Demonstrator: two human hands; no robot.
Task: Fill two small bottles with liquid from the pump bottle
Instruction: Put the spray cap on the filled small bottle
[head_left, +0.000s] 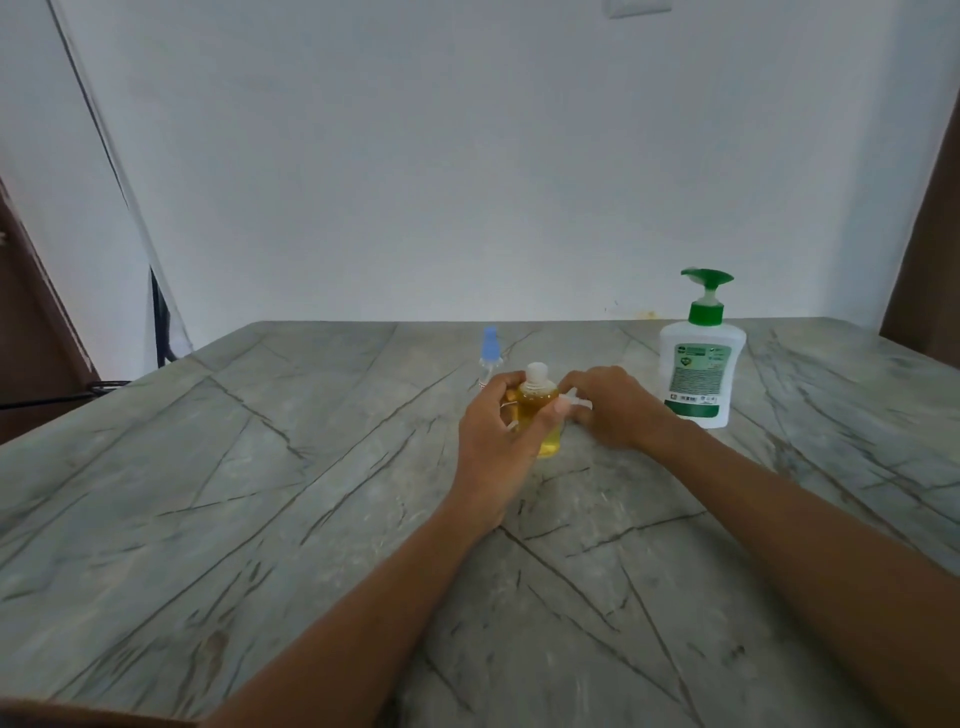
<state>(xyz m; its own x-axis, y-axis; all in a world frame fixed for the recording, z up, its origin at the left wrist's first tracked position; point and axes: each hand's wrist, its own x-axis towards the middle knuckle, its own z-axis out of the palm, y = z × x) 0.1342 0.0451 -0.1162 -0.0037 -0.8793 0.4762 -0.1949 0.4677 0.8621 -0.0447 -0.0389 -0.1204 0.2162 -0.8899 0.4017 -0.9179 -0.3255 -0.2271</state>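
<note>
The grey stone table (260, 493) looked hard and smooth, so any liquid dropped on it would likely spread, and a light bottle nudged on it would slide or tip. The pump bottle (701, 374), white with a green head, stood upright at the right, near the right hand (613, 410) but apart from it. Its spout seemed to point left. The main risk I judged was at that spout: a small neck held off-centre beneath it would send liquid down the outside and onto the fingers. The left hand (493, 436) was wrapped round the yellow bottle (540, 400), fingers and thumb curled about its body, holding it upright near the table's middle, its base hidden by the hand. It already looked largely full of amber liquid, so further pumping might overflow it. The spray bottle (488, 353), clear with a blue top, stood just behind the left hand, close enough for knuckles to knock it over. The right hand, beside the yellow bottle, pinched a white piece (579, 402), possibly that bottle's cap, though blur left this unsure. If let go, so small a piece could roll away. With both hands occupied, neither was free to press the pump.
</note>
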